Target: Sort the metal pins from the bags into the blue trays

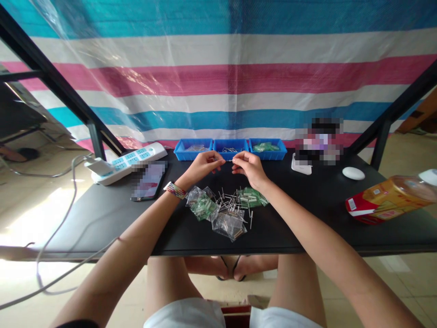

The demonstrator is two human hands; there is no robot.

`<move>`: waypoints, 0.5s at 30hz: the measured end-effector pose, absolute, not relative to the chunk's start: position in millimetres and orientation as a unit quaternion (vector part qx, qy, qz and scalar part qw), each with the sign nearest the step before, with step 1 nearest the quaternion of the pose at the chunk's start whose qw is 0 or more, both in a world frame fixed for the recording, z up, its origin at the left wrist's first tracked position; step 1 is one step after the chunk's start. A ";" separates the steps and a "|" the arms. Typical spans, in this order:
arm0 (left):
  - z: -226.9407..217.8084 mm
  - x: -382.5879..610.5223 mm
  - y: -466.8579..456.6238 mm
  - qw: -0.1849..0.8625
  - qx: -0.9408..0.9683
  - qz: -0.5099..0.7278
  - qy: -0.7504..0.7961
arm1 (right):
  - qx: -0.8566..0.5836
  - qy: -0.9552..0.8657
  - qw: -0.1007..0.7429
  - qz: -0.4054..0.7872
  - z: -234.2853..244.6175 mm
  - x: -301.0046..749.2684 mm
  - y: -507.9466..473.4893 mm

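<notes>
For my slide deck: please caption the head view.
Left grip and right grip meet at a thin metal piece, blue trays beyond, loose pins and bags nearer.

No text, brand or number could be read; the label [375,200] of the bottle [406,186] at the right bore blurred markings on yellow and red, with a small pale square panel and a white block near the base; the screen of the smartphone [153,179] was partly pixelated, its content illegible; details on the power strip [134,159] were too small to decipher.
</notes>
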State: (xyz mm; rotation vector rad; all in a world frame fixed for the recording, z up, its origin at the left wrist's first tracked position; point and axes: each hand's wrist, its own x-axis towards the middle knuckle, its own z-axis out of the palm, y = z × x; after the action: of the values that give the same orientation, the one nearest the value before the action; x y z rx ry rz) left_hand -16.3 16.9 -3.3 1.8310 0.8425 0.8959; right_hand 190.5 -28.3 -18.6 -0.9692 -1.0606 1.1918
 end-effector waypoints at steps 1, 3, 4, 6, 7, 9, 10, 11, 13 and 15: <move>-4.2 -16.5 17.6 0.451 0.740 0.366 0.339 | -0.419 -0.454 0.592 0.517 -18.5 190.3 -28.4; -6.4 -17.1 19.5 0.447 0.740 0.373 0.336 | -0.419 -0.451 0.590 0.522 -18.4 190.3 -28.4; -7.5 -17.3 20.5 0.446 0.740 0.376 0.335 | -0.419 -0.451 0.591 0.521 -18.4 190.5 -28.2; -9.4 -17.4 22.1 0.445 0.739 0.381 0.333 | -0.420 -0.453 0.595 0.514 -18.1 191.0 -27.9; -10.0 -17.3 22.5 0.446 0.738 0.382 0.332 | -0.420 -0.455 0.597 0.510 -18.0 191.2 -27.8; -10.4 -16.4 21.9 0.449 0.735 0.384 0.332 | -0.419 -0.461 0.597 0.505 -18.0 191.4 -28.2; -10.1 -15.8 21.1 0.451 0.734 0.384 0.332 | -0.419 -0.464 0.595 0.505 -18.0 191.3 -28.5; -9.5 -15.2 20.1 0.453 0.733 0.385 0.331 | -0.419 -0.467 0.593 0.505 -18.1 191.1 -28.8; -7.5 -14.1 17.9 0.455 0.730 0.389 0.329 | -0.417 -0.473 0.591 0.502 -17.9 191.0 -28.2; -4.8 -13.8 16.5 0.458 0.720 0.404 0.330 | -0.416 -0.475 0.602 0.488 -16.7 191.9 -24.7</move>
State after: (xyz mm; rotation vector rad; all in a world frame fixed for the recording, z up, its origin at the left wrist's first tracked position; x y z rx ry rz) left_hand -13.8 16.5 -4.8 1.7734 0.8132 0.9957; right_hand 191.9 -24.7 -16.7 -0.9630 -1.1002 1.1312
